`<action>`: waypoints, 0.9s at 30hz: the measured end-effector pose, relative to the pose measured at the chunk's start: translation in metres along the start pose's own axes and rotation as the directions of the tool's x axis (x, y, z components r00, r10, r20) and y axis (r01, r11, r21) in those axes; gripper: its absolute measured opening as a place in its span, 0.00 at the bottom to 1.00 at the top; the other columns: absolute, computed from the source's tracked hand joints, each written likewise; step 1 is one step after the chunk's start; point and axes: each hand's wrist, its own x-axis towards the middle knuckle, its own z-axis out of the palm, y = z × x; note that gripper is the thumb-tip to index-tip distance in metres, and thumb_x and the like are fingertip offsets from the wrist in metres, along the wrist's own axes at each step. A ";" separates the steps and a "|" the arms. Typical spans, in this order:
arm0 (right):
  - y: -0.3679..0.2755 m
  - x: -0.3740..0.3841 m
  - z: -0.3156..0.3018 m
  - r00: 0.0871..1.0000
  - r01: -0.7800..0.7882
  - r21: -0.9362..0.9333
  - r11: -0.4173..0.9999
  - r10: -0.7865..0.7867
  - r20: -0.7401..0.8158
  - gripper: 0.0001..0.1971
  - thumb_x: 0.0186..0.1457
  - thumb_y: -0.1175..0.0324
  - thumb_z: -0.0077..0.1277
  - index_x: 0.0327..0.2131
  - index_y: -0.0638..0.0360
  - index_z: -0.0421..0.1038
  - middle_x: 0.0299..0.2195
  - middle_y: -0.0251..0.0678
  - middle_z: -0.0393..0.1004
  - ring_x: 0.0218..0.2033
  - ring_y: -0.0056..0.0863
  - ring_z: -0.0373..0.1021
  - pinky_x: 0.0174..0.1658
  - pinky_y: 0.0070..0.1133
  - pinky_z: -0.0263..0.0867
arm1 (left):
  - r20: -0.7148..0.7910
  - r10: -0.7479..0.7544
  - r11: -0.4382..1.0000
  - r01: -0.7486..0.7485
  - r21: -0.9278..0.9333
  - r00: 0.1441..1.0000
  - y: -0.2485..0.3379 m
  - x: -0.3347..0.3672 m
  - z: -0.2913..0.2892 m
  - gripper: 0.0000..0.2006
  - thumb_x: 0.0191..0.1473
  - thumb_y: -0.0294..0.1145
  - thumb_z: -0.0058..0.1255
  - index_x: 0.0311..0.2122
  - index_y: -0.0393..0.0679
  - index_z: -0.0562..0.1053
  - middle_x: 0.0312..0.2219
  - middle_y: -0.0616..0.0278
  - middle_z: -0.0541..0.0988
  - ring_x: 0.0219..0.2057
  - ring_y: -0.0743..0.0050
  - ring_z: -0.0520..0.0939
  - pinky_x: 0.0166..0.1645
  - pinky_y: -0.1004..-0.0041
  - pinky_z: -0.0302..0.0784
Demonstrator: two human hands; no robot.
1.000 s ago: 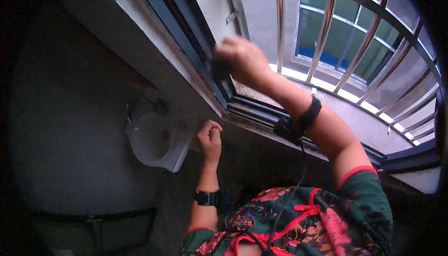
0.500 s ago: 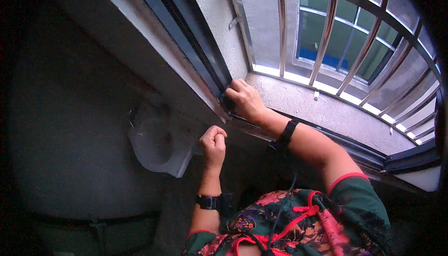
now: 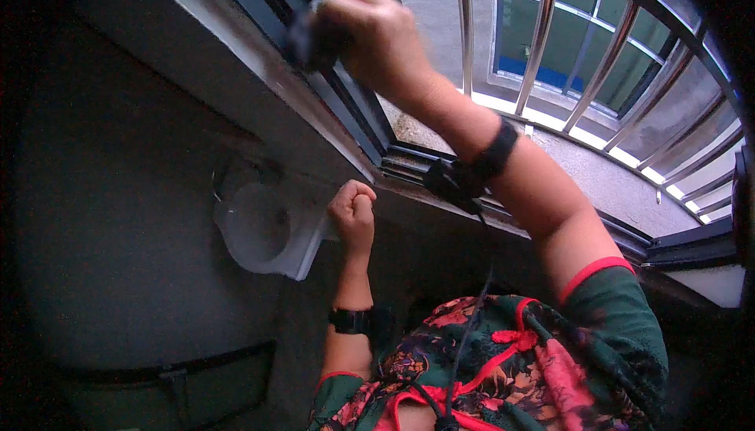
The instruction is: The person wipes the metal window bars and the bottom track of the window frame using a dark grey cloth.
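Along the side of the black window frame (image 3: 363, 122), head view: right hand (image 3: 379, 36) closed around a dark wad (image 3: 316, 44), blurred, at the side channel; contact cannot be confirmed. Left hand (image 3: 352, 204) has fingers curled in, contents not discernible, below the frame's corner, near a pale basin (image 3: 305, 259). Open room separates the right hand from the metal bars (image 3: 544, 46); the lower track (image 3: 403, 165) runs beneath the right wristband (image 3: 499, 148)

1. Five o'clock: dark green short-sleeved top (image 3: 503, 388), printed with pink flowers.
2. Red piping (image 3: 595, 275) on the sleeve edges; red knotted fastening (image 3: 515, 342) in front.
3. Two o'clock: black right wristband (image 3: 499, 148) with dark module (image 3: 452, 185).
4. Six o'clock: black left wristband (image 3: 350, 321).
5. Between four and five: thin dark cable (image 3: 474, 305).
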 end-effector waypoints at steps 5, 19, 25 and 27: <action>-0.018 -0.111 0.016 0.958 -0.273 0.047 0.961 0.267 0.110 0.05 0.42 0.72 0.56 0.26 0.56 0.71 0.28 0.37 0.71 0.30 0.39 0.69 0.31 0.31 0.68 | -0.034 -0.093 0.995 0.093 0.020 0.995 -0.006 -0.004 -0.011 0.08 0.46 0.20 0.37 0.21 0.39 0.69 0.15 0.70 0.67 0.19 0.84 0.66 0.24 0.79 0.58; -0.021 -0.189 -0.004 0.568 -0.633 -0.141 0.761 0.580 0.584 0.10 0.40 0.74 0.57 0.31 0.62 0.73 0.30 0.46 0.74 0.36 0.47 0.72 0.39 0.34 0.68 | 0.137 -0.039 0.992 0.023 0.121 0.990 -0.023 -0.003 -0.008 0.07 0.43 0.19 0.38 0.20 0.37 0.69 0.16 0.61 0.70 0.19 0.75 0.70 0.25 0.73 0.63; -0.021 -0.218 0.003 0.337 -0.796 -0.175 0.580 0.664 0.667 0.14 0.42 0.69 0.60 0.36 0.59 0.74 0.31 0.51 0.76 0.38 0.46 0.74 0.40 0.33 0.67 | 0.157 -0.085 0.996 0.089 -0.018 0.984 -0.027 -0.002 -0.013 0.08 0.44 0.20 0.37 0.21 0.38 0.70 0.15 0.69 0.67 0.18 0.84 0.66 0.24 0.78 0.59; -0.029 -0.218 0.010 0.297 -0.793 -0.183 0.581 0.631 0.716 0.20 0.38 0.72 0.57 0.41 0.52 0.75 0.36 0.48 0.77 0.41 0.48 0.73 0.44 0.38 0.69 | 0.165 -0.112 0.994 0.110 0.024 0.980 -0.034 -0.007 -0.025 0.08 0.46 0.20 0.37 0.21 0.39 0.69 0.17 0.71 0.67 0.20 0.85 0.65 0.25 0.80 0.59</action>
